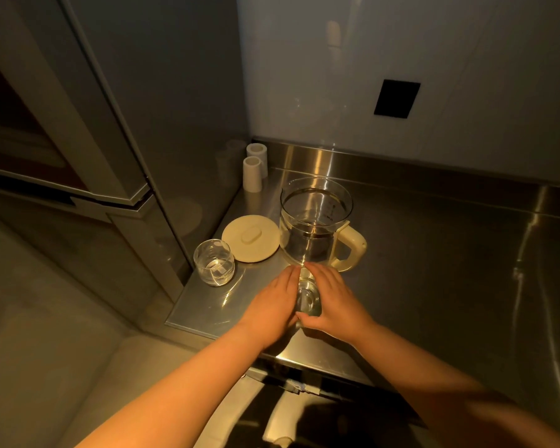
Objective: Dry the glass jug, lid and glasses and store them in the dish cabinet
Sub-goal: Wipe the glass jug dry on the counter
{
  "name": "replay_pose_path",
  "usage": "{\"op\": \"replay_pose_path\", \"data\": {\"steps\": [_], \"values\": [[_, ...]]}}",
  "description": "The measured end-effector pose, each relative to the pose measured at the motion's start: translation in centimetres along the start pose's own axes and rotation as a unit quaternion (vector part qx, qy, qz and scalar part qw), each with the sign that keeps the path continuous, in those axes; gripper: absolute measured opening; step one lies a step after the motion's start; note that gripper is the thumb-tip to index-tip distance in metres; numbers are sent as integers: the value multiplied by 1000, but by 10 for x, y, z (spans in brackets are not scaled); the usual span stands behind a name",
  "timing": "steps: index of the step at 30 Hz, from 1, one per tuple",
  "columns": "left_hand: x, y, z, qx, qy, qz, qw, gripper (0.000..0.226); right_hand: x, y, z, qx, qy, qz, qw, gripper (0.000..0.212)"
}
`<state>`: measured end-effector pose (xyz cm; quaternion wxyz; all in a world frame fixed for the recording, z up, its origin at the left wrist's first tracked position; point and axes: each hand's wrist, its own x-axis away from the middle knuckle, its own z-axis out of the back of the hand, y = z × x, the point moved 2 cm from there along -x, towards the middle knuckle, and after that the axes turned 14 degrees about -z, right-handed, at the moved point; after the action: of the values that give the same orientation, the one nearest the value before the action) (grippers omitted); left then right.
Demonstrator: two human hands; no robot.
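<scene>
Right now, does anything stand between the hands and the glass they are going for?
Nothing visible does. The left hand and right hand already flank the glass on the steel counter; the jug stands behind it.

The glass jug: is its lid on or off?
Off. The glass jug stands upright with an open rim on the steel counter; the cream lid lies flat on the counter beside it.

On the counter (434, 253), the lid (250, 238) lies left of the jug (316, 221), one glass (214, 267) before the lid, two cups (254, 168) behind.
</scene>
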<state>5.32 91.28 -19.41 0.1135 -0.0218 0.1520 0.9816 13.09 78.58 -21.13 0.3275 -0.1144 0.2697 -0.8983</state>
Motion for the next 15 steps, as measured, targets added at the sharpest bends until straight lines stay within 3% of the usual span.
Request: {"op": "replay_pose_path", "data": {"steps": [8,15], "values": [[-8,-8,-4,3,-32,11,999,83,-10,-8,0,-17,-7,-67,998,90],[-6,-11,-12,8,-30,11,999,85,-6,-9,-4,-9,-1,-67,998,87]]}}
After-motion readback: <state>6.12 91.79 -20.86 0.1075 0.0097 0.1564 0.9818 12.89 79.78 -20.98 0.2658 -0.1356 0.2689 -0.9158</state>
